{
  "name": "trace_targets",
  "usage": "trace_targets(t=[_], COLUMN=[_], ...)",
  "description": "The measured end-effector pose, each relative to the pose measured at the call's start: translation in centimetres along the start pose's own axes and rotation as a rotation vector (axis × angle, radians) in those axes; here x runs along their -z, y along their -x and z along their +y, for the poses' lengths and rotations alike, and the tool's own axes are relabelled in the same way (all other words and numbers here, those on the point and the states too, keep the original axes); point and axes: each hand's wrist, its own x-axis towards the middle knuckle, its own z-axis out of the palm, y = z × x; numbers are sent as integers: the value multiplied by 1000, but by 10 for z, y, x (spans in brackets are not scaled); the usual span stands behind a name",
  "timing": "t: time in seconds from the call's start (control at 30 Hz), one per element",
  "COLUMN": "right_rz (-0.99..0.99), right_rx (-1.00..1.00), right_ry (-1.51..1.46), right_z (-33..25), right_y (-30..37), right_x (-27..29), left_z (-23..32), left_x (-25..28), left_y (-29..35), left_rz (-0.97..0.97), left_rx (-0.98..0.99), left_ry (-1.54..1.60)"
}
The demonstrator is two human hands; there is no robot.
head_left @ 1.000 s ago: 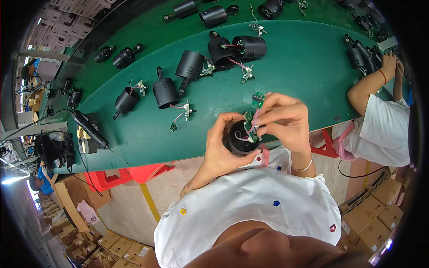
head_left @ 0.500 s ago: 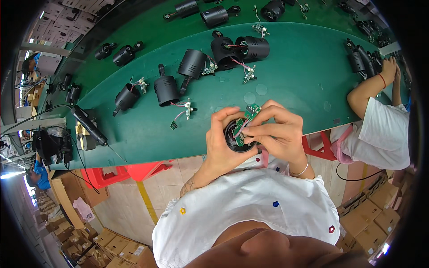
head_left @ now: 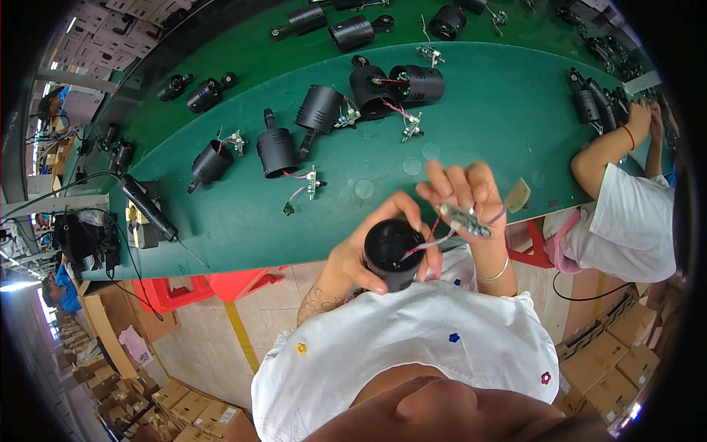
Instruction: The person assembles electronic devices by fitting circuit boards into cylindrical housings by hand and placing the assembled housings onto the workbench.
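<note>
A: Eyes on the black lamp housing (head_left: 392,254), the round open-mouthed can held just off the near edge of the green bench (head_left: 479,125). The left hand (head_left: 361,254) wraps around it, fingers clamped on its wall, mouth facing up.

B: And the right hand (head_left: 464,193)?

A: Just above and to the right of that housing, pinching a small circuit board (head_left: 465,219) between thumb and fingertips. The board is out in the open, clear of the housing's rim. Thin wires (head_left: 426,241) run from it down into the housing's mouth.

B: So how far along does this look?

A: My read: the wiring seems joined to something inside, but the board is not seated. It hangs outside the can, so tucking it in and closing up look like what is left. Whether anything inside is fixed, I cannot tell; the interior is dark.

B: What else sits beyond that housing?

A: Farther back on the bench, several more black lamp bodies (head_left: 320,109) lie on their sides, each with a little board trailing on wires, so they look equally unfinished. Well to the left of the housing lies an electric screwdriver (head_left: 147,210), untouched. Off to the right, another person's arm (head_left: 611,147) reaches onto the bench, working on separate parts.
</note>
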Motion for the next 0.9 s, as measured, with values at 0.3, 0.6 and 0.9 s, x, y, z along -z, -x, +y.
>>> trace_targets(t=[0.3,0.6,0.9], right_rz=[-231,206,196], right_rx=[-59,-66,-303], right_ry=[50,1104,910], right_z=[-13,-52,-34], right_y=[-1,2,3], right_x=[6,-22,-12], left_z=[-5,28,32], left_x=[-5,-43,-47], left_y=[3,5,5], left_rz=[-208,250,141], left_rx=[102,111,133], left_ry=[434,-1476,-1673])
